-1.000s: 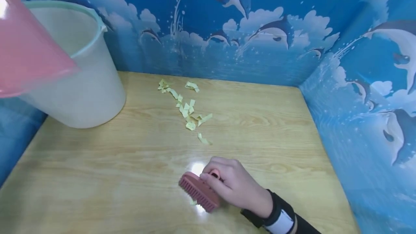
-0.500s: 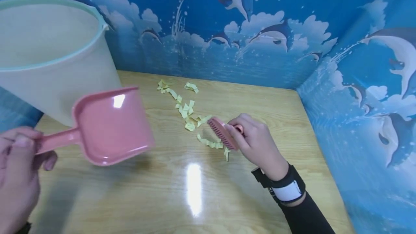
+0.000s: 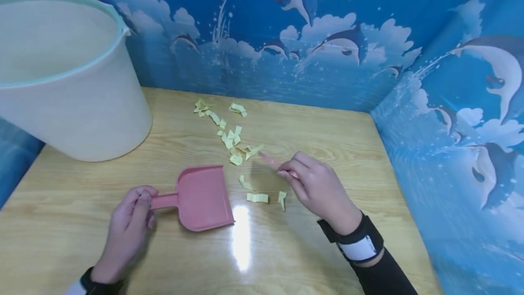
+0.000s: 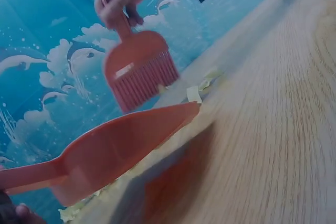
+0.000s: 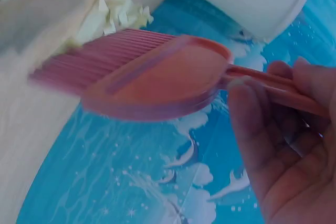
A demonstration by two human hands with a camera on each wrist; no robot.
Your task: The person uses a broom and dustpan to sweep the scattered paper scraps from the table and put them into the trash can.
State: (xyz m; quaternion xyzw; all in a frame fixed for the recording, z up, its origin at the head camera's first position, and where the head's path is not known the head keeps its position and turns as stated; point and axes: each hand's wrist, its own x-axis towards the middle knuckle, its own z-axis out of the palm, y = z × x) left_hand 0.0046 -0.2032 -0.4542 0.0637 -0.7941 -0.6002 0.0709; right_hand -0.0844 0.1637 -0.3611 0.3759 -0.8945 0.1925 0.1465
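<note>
My left hand (image 3: 130, 226) grips the handle of a pink dustpan (image 3: 203, 198), held just over the table with its wide edge facing right; nothing lies in its pan. In my right hand (image 3: 317, 188) is the handle of a small pink brush (image 5: 157, 80), raised above the table with its bristles clear of the wood in the left wrist view. Seen from the head it is nearly edge-on. Yellow paper scraps (image 3: 231, 138) trail across the table between the back and the brush. A few loose strips (image 3: 257, 198) lie between the dustpan and my right hand.
A tall whitish bin (image 3: 94, 99) with a pale green rim stands at the back left of the wooden table (image 3: 327, 149). Blue dolphin-print cloth (image 3: 254, 72) walls the back and the sides.
My left hand has brought the dustpan from the upper left, beside the bin, down to the table's middle. My right hand moved the brush away from the front, and strips now lie farther forward.
</note>
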